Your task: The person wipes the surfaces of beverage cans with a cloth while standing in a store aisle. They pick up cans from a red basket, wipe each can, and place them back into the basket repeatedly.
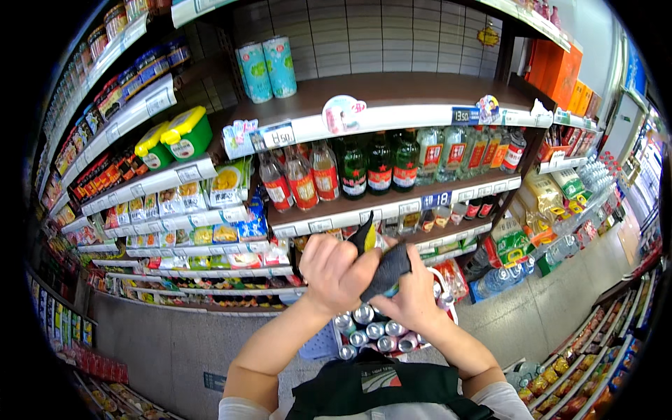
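Both of my hands meet in front of the shelves. My left hand (338, 270) grips a dark cloth (391, 270) that shows a bit of yellow at its upper end. From the other side, my right hand (415, 294) holds the same cloth, with thumb and fingers around its edge. A can or similar object seems partly wrapped in it; most of it is hidden. Below my hands stand several drink cans (375, 331) in a crate or basket. Light blue tall cans (280, 65) stand at the left of the upper brown shelf (388, 94).
Glass bottles (379, 165) fill the shelf below. Yellow-lidded green tubs (186, 134) and packets line the left shelves. A blue plastic stool or crate (320, 341) is on the floor beside the cans. Large water bottles (499, 281) stand at the right.
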### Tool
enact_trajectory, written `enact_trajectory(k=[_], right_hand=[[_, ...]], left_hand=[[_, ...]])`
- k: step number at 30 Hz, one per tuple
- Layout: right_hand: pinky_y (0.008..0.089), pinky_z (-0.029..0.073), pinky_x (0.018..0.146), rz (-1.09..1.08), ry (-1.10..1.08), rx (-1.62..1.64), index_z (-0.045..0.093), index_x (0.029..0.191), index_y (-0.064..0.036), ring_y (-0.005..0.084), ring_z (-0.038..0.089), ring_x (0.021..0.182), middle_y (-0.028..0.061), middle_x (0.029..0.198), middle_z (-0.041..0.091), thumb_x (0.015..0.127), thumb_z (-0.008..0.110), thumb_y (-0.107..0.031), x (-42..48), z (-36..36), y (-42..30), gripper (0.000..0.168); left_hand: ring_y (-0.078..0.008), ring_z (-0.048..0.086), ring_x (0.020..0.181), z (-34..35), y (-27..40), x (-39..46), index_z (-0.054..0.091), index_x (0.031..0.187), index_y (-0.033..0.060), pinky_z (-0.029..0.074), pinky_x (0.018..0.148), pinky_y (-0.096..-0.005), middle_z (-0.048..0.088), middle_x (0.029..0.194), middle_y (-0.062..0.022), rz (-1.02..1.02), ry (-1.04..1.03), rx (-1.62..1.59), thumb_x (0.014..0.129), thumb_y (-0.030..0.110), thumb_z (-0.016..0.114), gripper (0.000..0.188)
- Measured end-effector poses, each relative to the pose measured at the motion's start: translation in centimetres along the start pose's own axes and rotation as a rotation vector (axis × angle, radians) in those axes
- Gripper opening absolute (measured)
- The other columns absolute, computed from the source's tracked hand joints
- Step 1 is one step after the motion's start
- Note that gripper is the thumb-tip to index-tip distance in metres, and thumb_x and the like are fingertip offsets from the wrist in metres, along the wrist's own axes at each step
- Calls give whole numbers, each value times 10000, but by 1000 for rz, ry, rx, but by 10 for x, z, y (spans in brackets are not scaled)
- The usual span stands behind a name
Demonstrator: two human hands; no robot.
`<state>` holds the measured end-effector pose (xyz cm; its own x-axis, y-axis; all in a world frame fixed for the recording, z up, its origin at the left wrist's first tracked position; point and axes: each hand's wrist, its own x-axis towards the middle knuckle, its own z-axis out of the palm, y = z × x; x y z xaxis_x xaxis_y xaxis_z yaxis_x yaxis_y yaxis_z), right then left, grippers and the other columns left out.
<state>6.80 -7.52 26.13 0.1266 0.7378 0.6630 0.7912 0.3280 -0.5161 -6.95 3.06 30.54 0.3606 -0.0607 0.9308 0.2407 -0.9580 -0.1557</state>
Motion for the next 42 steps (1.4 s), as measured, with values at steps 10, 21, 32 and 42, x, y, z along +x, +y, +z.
enact_trajectory(k=[10,21,32,42], right_hand=[[452,544,797,211,30,81,464,1329,-31,406,642,958,202,1091,589,671,822,-161,-34,7,19,760],[429,529,894,213,-188,244,531,1277,-3,401,640,1023,212,1130,605,693,856,-252,-43,-8,45,713],[360,386,1103,689,548,1002,279,1508,9,211,505,1276,117,1410,486,784,825,-206,-87,35,51,932],[369,413,1059,533,401,795,353,1426,18,206,553,1165,133,1307,536,684,806,-128,-70,15,57,881]], left_hand=[[-223,644,1036,24,15,-14,669,1135,6,491,922,-356,689,1079,-92,-1073,30,-976,965,370,640,402],[-168,682,1043,60,-1,-9,669,1204,-6,533,916,-323,712,1168,-136,-1293,-832,-1425,996,343,578,416],[-275,615,1077,84,89,-72,560,1294,-29,457,960,-368,647,1187,-156,-850,-220,-1049,1026,295,506,424],[-175,546,1190,97,114,-129,460,1437,31,425,1029,-328,585,1317,-99,-1809,-201,-1533,1087,461,362,563]])
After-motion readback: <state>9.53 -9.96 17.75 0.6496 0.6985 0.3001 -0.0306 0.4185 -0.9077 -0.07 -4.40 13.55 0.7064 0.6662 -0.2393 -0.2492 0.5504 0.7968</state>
